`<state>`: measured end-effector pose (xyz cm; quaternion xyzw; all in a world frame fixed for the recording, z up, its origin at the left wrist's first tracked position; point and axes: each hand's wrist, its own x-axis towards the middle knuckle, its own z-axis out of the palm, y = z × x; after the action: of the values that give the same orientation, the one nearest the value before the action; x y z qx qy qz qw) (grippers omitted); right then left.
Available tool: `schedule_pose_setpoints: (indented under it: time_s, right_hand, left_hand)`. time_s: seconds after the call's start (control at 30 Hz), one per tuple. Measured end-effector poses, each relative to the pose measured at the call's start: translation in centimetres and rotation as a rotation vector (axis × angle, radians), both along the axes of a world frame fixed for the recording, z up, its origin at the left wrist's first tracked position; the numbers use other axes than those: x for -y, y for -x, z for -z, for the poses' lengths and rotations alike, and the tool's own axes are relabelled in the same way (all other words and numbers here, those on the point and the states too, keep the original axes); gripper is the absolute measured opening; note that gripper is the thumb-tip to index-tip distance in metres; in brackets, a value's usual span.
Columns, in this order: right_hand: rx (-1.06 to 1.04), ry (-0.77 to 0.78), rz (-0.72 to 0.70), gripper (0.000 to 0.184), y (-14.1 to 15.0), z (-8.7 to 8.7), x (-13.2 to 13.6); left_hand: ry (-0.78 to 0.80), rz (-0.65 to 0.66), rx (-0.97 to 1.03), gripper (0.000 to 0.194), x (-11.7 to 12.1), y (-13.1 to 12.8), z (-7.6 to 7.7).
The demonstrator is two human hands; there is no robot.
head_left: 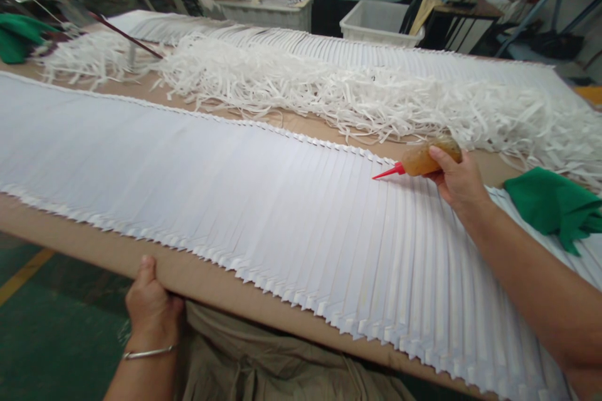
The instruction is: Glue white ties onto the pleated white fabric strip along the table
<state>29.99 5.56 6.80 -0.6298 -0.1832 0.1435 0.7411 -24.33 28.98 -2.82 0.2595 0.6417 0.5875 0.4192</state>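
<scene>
My right hand (455, 179) is wrapped round a squeeze bottle of amber glue (426, 160) with a red nozzle. The nozzle tip points left and hovers just over the far edge of a long row of overlapped white paper sheets (244, 200) that lies fanned across the brown table (197, 272). My left hand (151, 306), with a metal bangle on the wrist, grips the table's near edge, thumb on top and the other fingers hidden underneath.
A long heap of white paper strips (329, 84) runs along the middle of the table. A second row of fanned sheets (376, 53) lies beyond. Green cloths sit at right (552, 203) and far left (16, 36). A white bin (379, 22) stands behind.
</scene>
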Motion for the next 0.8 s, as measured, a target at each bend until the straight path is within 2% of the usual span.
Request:
schedule_pose_setpoints:
  time_s: [0.17,0.33,0.8]
  right_hand:
    - [0.003,0.025,-0.039,0.044,2.4,-0.6,1.5]
    - [-0.007,0.057,-0.056,0.048,5.2,-1.1,3.1]
    - [0.058,0.173,-0.073,0.051,11.7,-0.8,7.6]
  left_hand:
    - [-0.009,0.005,0.012,0.033,-0.2,0.1,0.3]
    - [-0.016,0.003,0.027,0.031,-0.4,0.2,0.4]
    - [-0.071,0.052,0.05,0.031,-0.4,-0.1,0.6]
